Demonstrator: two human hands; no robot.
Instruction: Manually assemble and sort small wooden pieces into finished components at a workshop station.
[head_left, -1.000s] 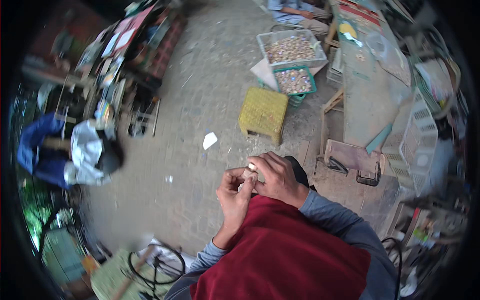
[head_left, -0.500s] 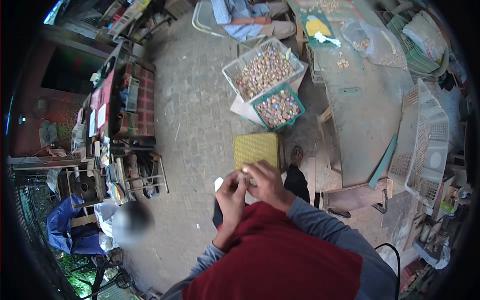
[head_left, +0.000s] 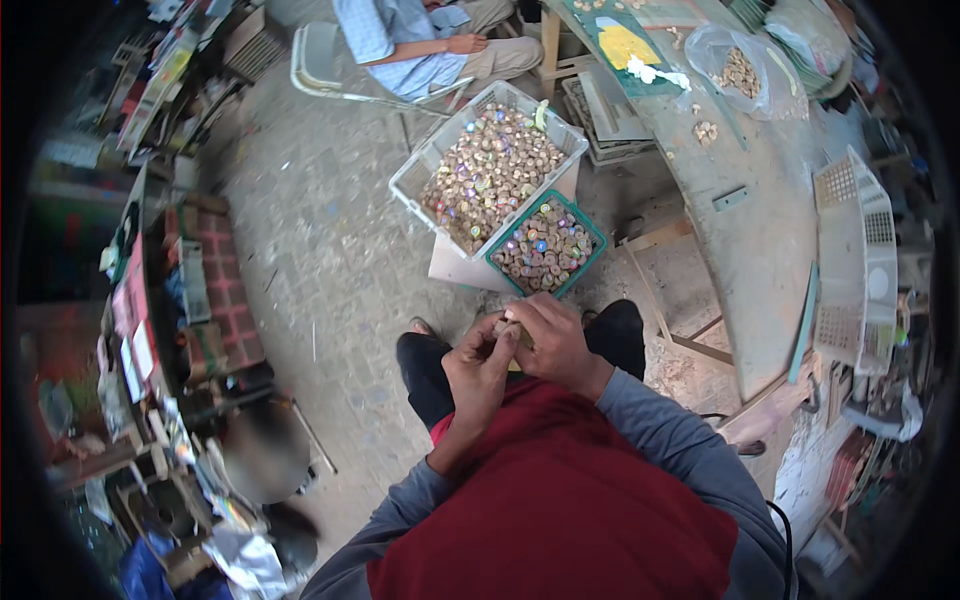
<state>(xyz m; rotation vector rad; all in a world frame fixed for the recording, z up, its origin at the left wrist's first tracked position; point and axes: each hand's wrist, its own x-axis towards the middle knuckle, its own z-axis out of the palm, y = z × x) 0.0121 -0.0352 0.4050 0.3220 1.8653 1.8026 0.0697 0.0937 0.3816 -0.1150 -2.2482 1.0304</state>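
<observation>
Where the two forearms meet in front of the red apron, the left hand (head_left: 478, 368) and the right hand (head_left: 548, 338) close together on one small pale piece (head_left: 508, 326), pinched between the fingertips of both. The piece sits at chest level, above the person's dark trousers (head_left: 432, 372); its exact shape cannot be told, as the fingers cover most of it. Just ahead of the hands, on the paved floor, stands a green crate (head_left: 592, 232) filled with small round multicoloured pieces. Touching it on the far side is a larger white crate (head_left: 420, 165) with the same contents. To the right runs a worn grey workbench (head_left: 770, 250). Beyond the crates, a second person sits on a chair (head_left: 312, 70).
</observation>
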